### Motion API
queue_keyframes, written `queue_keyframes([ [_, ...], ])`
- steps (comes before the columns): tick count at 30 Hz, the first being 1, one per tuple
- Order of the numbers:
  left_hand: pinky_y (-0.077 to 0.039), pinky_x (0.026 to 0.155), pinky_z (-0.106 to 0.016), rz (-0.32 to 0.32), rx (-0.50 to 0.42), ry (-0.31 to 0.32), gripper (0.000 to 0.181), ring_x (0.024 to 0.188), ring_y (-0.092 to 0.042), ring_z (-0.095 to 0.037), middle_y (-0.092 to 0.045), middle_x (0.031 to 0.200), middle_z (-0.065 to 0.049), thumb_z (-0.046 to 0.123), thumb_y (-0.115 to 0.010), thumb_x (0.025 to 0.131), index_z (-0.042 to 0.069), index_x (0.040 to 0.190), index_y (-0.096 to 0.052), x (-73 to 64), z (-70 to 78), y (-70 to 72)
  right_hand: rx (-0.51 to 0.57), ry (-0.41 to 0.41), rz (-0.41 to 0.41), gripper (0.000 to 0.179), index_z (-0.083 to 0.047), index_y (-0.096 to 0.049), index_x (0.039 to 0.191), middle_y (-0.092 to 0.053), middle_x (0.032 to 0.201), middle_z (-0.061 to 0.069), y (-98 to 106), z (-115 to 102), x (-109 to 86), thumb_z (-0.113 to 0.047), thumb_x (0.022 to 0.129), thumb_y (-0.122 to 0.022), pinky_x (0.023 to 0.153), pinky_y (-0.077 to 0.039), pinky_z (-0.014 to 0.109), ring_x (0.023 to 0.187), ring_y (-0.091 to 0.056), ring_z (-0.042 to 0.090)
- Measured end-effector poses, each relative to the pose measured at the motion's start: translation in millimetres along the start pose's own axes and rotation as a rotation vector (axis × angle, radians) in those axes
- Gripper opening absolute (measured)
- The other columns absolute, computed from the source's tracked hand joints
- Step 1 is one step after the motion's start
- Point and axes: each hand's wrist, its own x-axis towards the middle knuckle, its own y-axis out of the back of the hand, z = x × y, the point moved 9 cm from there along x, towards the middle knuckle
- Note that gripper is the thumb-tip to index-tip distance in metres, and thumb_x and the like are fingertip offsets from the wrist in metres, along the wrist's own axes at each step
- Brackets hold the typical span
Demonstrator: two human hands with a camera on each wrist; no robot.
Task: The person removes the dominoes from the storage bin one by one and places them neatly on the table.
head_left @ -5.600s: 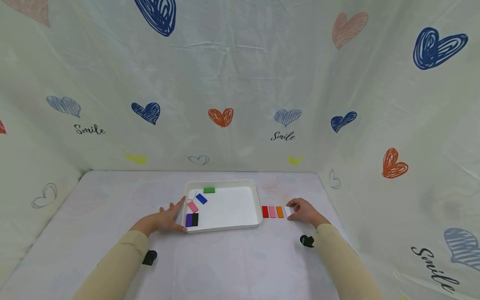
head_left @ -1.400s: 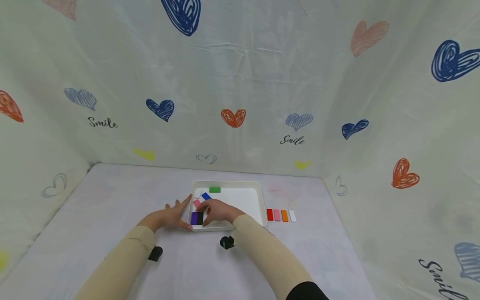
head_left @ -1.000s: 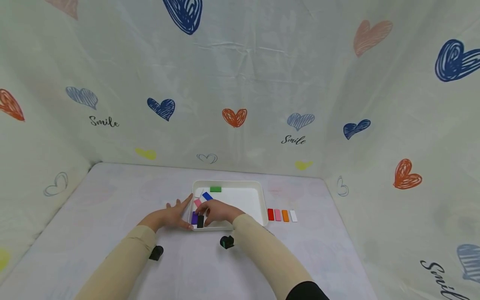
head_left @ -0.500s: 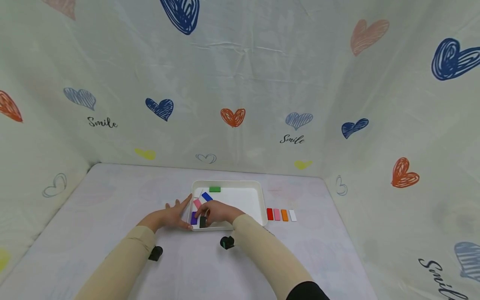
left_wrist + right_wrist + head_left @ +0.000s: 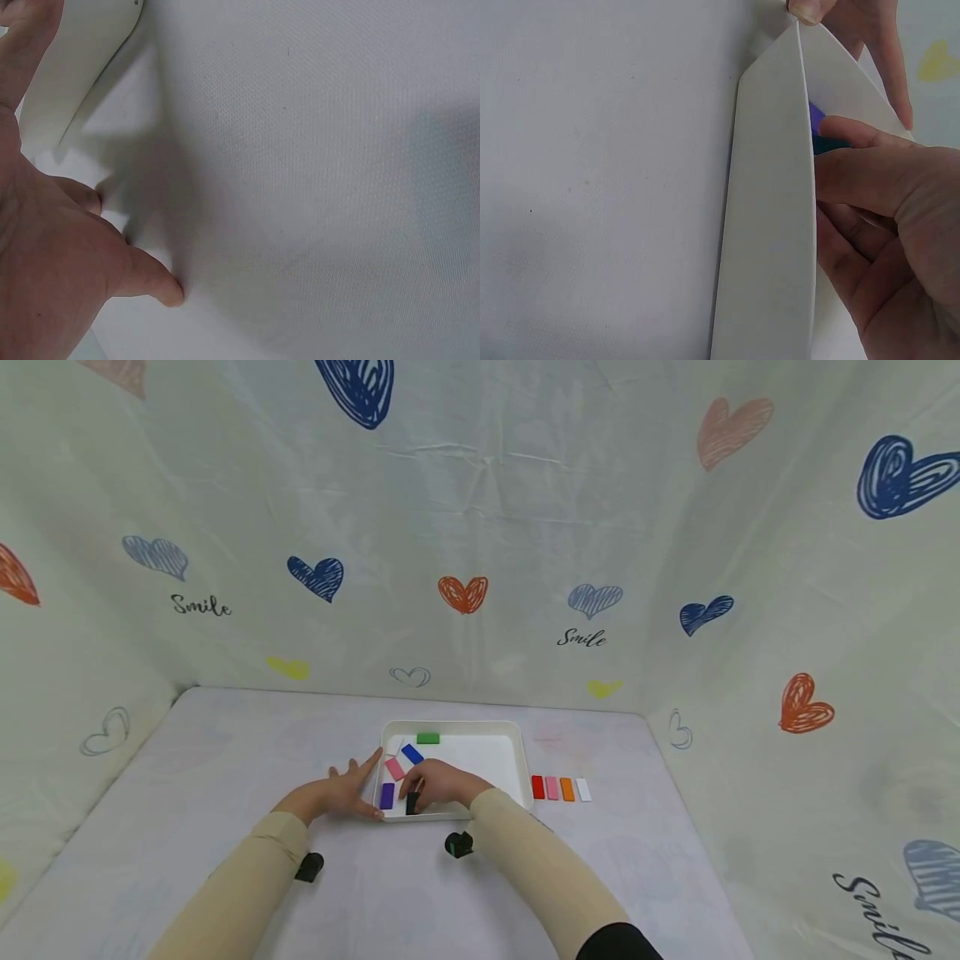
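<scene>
In the head view a white rectangular tray [image 5: 487, 760] lies on the table, holding small flat coloured blocks. My right hand [image 5: 442, 783] reaches inside, finger and thumb pinching the black block [image 5: 412, 804] near the front wall. To its left, a gap away, lies the purple block [image 5: 387, 796]. Behind are a pink block [image 5: 394, 768], a blue block [image 5: 412, 754], a green block [image 5: 428, 738] and a faint white block. My left hand [image 5: 333, 795] spreads its fingers against the tray's left side, thumb at the front corner. The right wrist view shows the tray's front wall [image 5: 772, 202] partly hiding the right fingertips.
Just right of the tray, a red block [image 5: 537, 787], a pink block [image 5: 552, 788], an orange block [image 5: 567, 790] and a white block [image 5: 583, 790] stand in a row. A heart-printed curtain [image 5: 487, 527] encloses the pale table [image 5: 420, 885] at the back and sides.
My right hand has gone from the white block in the row to the black block in the tray. The black block has shifted right, away from the purple one. My left hand stays put.
</scene>
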Motion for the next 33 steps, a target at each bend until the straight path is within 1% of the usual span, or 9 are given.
queue_keyframes([
  [4, -0.001, 0.096, -0.082, -0.003, 0.006, 0.013, 0.117, 0.129, 0.010, -0.069, 0.007, 0.150, -0.043, 0.041, -0.080, 0.079, 0.010, 0.156, 0.002, 1.0, -1.1, -0.4, 0.000, 0.004, 0.037, 0.024, -0.016, -0.074, 0.095, -0.064, 0.085, -0.009, 9.3, 1.8, -4.7, 0.002, 0.080, -0.078, 0.074, -0.050, 0.019, 0.080, -0.055, 0.008],
  [9, 0.000, 0.096, -0.082, -0.006, 0.000, 0.023, 0.120, 0.130, 0.012, -0.068, 0.007, 0.150, -0.042, 0.044, -0.081, 0.077, 0.011, 0.156, 0.003, 2.2, -3.2, -1.7, 0.050, 0.013, 0.068, 0.025, -0.011, -0.070, 0.097, -0.064, 0.084, -0.006, 22.3, 4.2, -12.2, 0.005, 0.079, -0.077, 0.072, -0.051, 0.019, 0.078, -0.058, 0.008],
  [13, 0.000, 0.097, -0.081, -0.006, -0.006, 0.028, 0.121, 0.130, 0.012, -0.067, 0.008, 0.151, -0.041, 0.043, -0.082, 0.075, 0.011, 0.156, 0.002, 3.3, -4.8, -2.1, 0.081, 0.011, 0.084, 0.022, -0.010, -0.069, 0.093, -0.066, 0.083, -0.005, 31.9, 10.3, -19.8, 0.006, 0.079, -0.077, 0.071, -0.053, 0.020, 0.078, -0.060, 0.008],
  [19, -0.001, 0.097, -0.081, -0.008, -0.008, 0.026, 0.121, 0.131, 0.013, -0.067, 0.008, 0.151, -0.041, 0.042, -0.083, 0.075, 0.011, 0.156, 0.002, 2.5, -2.9, -1.9, 0.080, 0.016, 0.107, 0.022, -0.011, -0.070, 0.091, -0.066, 0.082, -0.005, 47.4, 18.8, -35.2, 0.006, 0.079, -0.076, 0.070, -0.053, 0.022, 0.078, -0.060, 0.009],
  [25, 0.001, 0.097, -0.081, -0.013, -0.005, 0.024, 0.123, 0.131, 0.014, -0.067, 0.009, 0.151, -0.040, 0.045, -0.082, 0.074, 0.012, 0.156, 0.004, 4.6, -4.7, -3.1, 0.096, 0.047, 0.104, 0.021, -0.007, -0.069, 0.093, -0.066, 0.083, -0.003, 59.0, 24.5, -49.7, 0.009, 0.080, -0.074, 0.071, -0.052, 0.022, 0.079, -0.060, 0.009],
  [29, 0.001, 0.097, -0.081, -0.012, -0.001, 0.016, 0.123, 0.130, 0.014, -0.068, 0.010, 0.150, -0.041, 0.046, -0.082, 0.074, 0.012, 0.156, 0.004, 4.8, -4.4, -3.6, 0.113, 0.037, 0.089, 0.021, -0.006, -0.068, 0.095, -0.066, 0.088, -0.003, 63.2, 30.9, -60.2, 0.010, 0.081, -0.072, 0.071, -0.054, 0.023, 0.083, -0.060, 0.010],
  [33, 0.002, 0.097, -0.081, -0.008, -0.007, 0.012, 0.122, 0.129, 0.014, -0.068, 0.010, 0.150, -0.042, 0.042, -0.082, 0.075, 0.011, 0.155, 0.004, 3.4, -2.8, -3.2, 0.167, 0.017, 0.065, 0.022, 0.001, -0.066, 0.102, -0.066, 0.093, -0.001, 65.2, 39.5, -70.9, 0.012, 0.083, -0.068, 0.071, -0.056, 0.028, 0.087, -0.062, 0.013],
])
